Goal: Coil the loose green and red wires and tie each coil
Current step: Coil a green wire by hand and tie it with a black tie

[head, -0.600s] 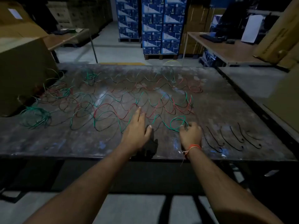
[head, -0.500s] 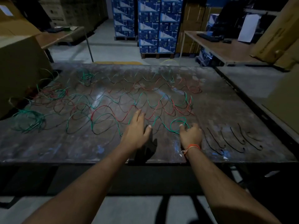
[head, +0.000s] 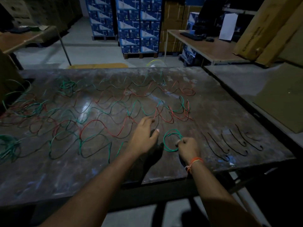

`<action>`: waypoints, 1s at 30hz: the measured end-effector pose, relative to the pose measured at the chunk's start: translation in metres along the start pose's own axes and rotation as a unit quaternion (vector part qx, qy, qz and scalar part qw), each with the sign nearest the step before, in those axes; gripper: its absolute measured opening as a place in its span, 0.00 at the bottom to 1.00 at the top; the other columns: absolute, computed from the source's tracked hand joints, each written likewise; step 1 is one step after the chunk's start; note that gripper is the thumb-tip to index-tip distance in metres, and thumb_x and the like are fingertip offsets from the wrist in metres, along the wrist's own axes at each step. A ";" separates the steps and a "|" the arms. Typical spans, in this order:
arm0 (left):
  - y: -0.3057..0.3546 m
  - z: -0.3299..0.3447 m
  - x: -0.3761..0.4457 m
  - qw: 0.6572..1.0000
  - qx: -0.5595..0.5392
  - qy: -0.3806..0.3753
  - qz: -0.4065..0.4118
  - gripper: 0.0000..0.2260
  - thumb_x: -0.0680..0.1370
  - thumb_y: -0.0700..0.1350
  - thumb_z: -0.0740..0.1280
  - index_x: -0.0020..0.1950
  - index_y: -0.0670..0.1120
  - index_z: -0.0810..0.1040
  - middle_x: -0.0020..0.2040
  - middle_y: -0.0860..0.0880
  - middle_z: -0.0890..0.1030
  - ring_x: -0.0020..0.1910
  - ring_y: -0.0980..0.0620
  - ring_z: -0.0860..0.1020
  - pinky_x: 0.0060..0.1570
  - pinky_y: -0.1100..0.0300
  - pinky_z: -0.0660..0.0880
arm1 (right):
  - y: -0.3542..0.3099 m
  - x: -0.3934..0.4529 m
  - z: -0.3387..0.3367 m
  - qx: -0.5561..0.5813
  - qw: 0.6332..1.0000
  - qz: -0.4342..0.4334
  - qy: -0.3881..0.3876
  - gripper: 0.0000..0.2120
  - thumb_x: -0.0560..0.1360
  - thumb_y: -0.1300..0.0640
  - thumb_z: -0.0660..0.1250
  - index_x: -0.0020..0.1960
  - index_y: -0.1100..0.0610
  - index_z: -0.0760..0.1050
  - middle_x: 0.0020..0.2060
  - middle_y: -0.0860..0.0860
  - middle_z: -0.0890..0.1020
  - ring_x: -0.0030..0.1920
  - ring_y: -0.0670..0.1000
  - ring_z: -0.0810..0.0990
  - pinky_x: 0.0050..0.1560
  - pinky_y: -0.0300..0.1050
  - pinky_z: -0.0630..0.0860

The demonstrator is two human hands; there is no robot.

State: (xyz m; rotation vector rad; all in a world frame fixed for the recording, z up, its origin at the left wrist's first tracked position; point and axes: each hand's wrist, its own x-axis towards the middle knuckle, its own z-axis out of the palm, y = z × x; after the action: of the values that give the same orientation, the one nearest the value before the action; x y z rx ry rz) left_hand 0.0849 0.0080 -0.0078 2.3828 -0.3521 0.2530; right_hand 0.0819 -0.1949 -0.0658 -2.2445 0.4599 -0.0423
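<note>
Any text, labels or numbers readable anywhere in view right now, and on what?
None can be read.
Blue boxes: white print, too blurred.
Tilted cardboard box: dark lettering along its side, too blurred.
White sheet: no print made out.
Table, green coil, black ties: no markings.

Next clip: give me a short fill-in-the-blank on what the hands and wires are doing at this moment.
1. The right hand pinches a small coil of ____ wire.
2. The left hand reaches over the table with its fingers ____.
3. The row of black ties lies to the ____ of the right hand.

Missing words: green; straight; right
</note>
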 end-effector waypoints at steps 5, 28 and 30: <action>0.012 0.009 0.016 1.000 -0.013 -0.027 -0.003 0.18 0.80 0.48 0.66 0.68 0.41 0.75 0.71 0.44 0.70 0.65 0.45 0.74 0.65 0.51 0.73 | 0.014 -0.004 -0.009 0.052 0.996 -0.069 0.000 0.12 0.76 0.44 0.63 0.42 0.48 0.81 0.44 0.55 0.82 0.42 0.51 0.83 0.48 0.49 0.80; 0.059 0.070 0.012 0.896 -0.389 0.003 -0.215 0.04 0.82 0.37 0.64 0.50 0.40 0.78 0.52 0.42 0.84 0.43 0.56 0.81 0.41 0.63 0.74 | 0.026 0.018 -0.078 0.281 0.928 -0.180 -0.167 0.12 0.83 0.63 0.61 0.50 0.51 0.80 0.46 0.51 0.82 0.40 0.40 0.82 0.36 0.35 0.77; 0.063 0.073 0.008 0.893 -0.390 0.022 -0.223 0.05 0.82 0.38 0.63 0.49 0.41 0.77 0.55 0.40 0.84 0.43 0.57 0.82 0.40 0.64 0.75 | 0.028 0.019 -0.080 0.300 0.921 -0.175 -0.175 0.12 0.83 0.65 0.61 0.52 0.52 0.79 0.39 0.46 0.83 0.37 0.39 0.80 0.34 0.34 0.75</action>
State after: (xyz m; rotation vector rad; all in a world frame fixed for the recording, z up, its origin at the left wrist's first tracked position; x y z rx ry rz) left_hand 0.0782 -0.0876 -0.0199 1.5907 0.1186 -0.0520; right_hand 0.0761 -0.2762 -0.0356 -1.6480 -0.1465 0.0315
